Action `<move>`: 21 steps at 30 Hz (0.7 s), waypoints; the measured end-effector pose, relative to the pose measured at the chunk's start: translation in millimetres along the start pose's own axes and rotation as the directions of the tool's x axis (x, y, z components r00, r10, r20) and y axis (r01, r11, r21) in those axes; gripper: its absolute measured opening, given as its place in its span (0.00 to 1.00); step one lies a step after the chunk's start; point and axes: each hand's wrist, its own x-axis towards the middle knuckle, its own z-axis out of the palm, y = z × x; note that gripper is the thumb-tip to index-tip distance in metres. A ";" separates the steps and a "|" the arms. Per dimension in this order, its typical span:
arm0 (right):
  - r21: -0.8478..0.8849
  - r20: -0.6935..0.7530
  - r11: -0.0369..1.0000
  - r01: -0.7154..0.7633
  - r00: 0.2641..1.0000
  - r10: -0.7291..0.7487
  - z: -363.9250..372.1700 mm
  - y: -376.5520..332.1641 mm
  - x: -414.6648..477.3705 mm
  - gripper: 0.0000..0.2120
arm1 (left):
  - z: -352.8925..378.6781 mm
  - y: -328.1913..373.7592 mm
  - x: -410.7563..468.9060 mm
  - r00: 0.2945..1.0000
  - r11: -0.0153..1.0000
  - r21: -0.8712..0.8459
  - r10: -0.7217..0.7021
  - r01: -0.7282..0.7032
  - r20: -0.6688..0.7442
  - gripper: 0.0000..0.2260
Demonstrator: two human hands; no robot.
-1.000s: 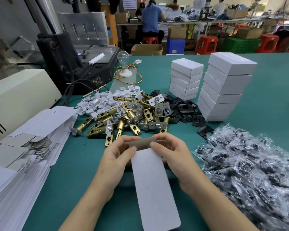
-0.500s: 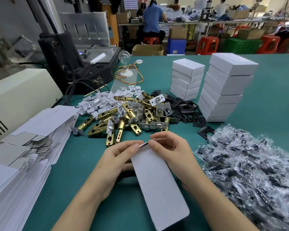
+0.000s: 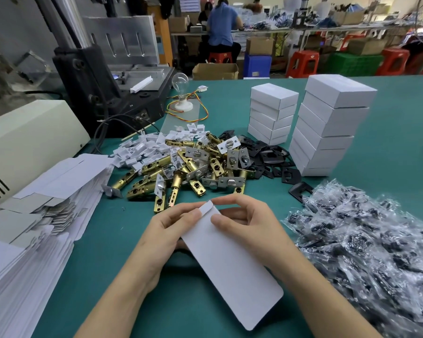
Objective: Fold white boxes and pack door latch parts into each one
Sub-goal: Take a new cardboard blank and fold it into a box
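The left hand and right hand are together, pinching the top edge of the flat white box above the tabletop, near the latch parts. The end flap (brown inside visible a second ago) is now folded over, and the box's lower end has swung rightward.

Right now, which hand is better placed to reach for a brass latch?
Left, probably. The left hand sits nearest the latches, which lie just beyond its fingertips. The right hand is nearer the bags. Both hands grip the box.
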 end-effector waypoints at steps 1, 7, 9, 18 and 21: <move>0.001 -0.005 1.000 0.003 1.000 -0.003 -0.5 -0.1 0.6 0.11 | 0.0 -0.7 0.4 1.000 1.000 0.004 0.000 0.000 -0.001 0.13; 0.017 0.013 1.000 0.016 1.000 -0.017 0.2 1.0 0.4 0.13 | -2.3 -1.7 0.5 1.000 1.000 0.020 -0.020 0.021 -0.018 0.14; 0.024 0.017 1.000 0.017 1.000 -0.017 0.7 1.4 0.9 0.13 | -2.6 -1.7 -0.2 1.000 1.000 0.022 -0.022 0.022 -0.021 0.14; 0.008 0.019 1.000 0.019 1.000 -0.019 0.3 4.6 2.7 0.15 | -4.3 -3.0 -1.0 1.000 0.995 0.098 0.006 -0.005 -0.012 0.09; -0.020 0.009 0.999 0.030 1.000 -0.030 -0.9 5.3 2.9 0.16 | -4.9 -4.9 -1.0 0.999 0.982 0.182 0.055 -0.054 -0.001 0.11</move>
